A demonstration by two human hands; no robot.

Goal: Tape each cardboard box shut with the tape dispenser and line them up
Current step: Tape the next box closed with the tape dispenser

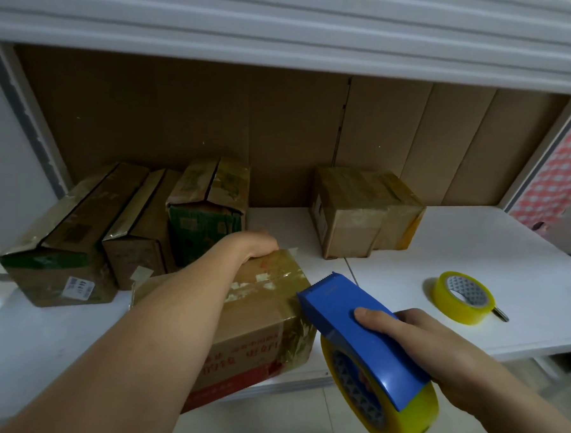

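At the left of the frame three cardboard boxes stand side by side on the white shelf point(474, 246): a long box point(61, 237) with a small white label on its near end, a narrower box point(138, 228) touching it, and a taller green-printed box point(208, 209) whose top flaps sit slightly parted.

In the lower middle, a box with red print point(255, 317) sits at the shelf's front edge, its near corner hanging a little over. The left hand point(259, 246) reaches across its top to the far edge; the fingers drop behind that edge, so I cannot tell how they lie.

Further back, right of centre, a taped box point(363, 213) stands alone, well apart from the others.

In the lower right, the right hand point(413, 349) grips a blue tape dispenser point(364, 336) loaded with a yellowish roll, fingers curled over its top. Its toothed front end is just beside the red-printed box's right upper edge; whether they touch is unclear.

On the shelf at the right lies a spare tape roll point(461, 298), with a small dark object peeking out beneath it.
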